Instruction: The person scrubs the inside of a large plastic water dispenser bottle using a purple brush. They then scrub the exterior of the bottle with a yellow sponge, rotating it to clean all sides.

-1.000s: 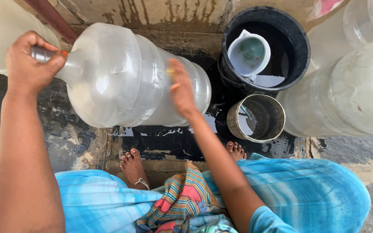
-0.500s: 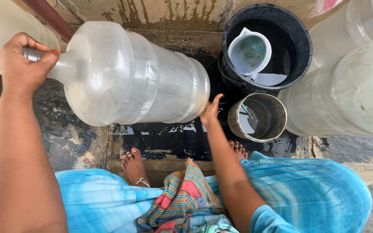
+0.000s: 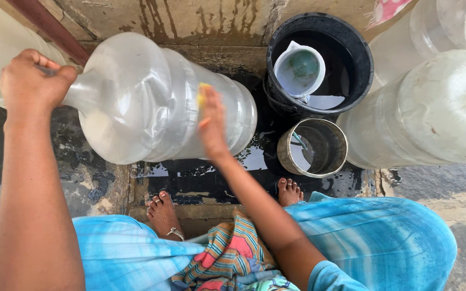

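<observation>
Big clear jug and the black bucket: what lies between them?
Head view: only wet, dark ground separates the big clear jug from the black bucket; nothing stands in that narrow stretch. The metal pot sits lower, beside the gap.

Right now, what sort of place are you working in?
Likely an outdoor washing spot on wet ground beside a stained wall. The left hand grips a big water jug by its neck; a black bucket of water and more jugs stand nearby.
</observation>
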